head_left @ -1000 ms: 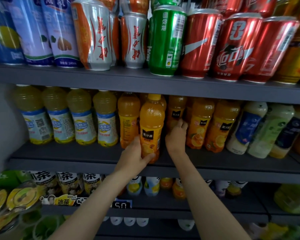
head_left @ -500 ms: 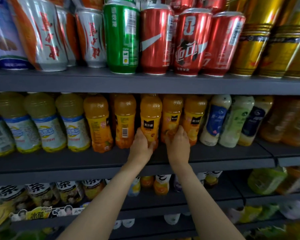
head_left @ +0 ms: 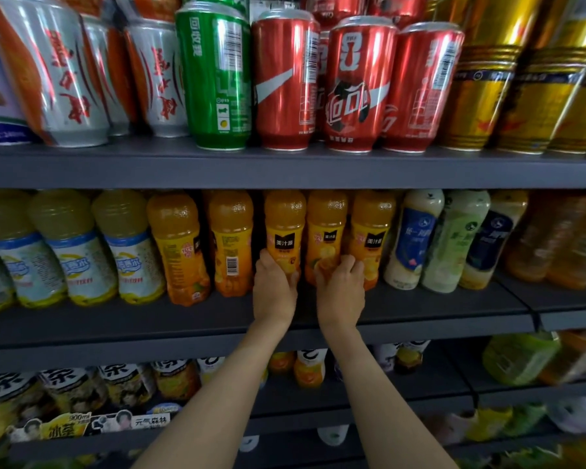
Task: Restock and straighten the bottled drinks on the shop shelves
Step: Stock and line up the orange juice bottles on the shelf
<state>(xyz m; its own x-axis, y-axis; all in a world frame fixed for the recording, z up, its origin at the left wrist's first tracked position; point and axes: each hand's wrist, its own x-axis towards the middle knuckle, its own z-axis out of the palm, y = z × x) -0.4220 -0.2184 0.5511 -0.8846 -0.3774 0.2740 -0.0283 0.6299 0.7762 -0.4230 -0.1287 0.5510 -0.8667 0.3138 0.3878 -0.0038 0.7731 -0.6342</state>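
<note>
Both hands had shifted rightward along the grey middle shelf (head_left: 420, 313). Left hand (head_left: 274, 286) gripped one orange bottle (head_left: 285, 231); right hand (head_left: 340, 289) gripped the next bottle (head_left: 325, 228). Both bottles stood upright on that shelf, beneath the cans (head_left: 285, 82).

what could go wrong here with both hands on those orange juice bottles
1. The left hand and right hand each grip an orange juice bottle low down, so a push could tip either one.
2. The row is packed tight; nudging the right bottle could knock its neighbour into the white bottles.
3. The bottle with its barcode facing out may get left unturned.
</note>
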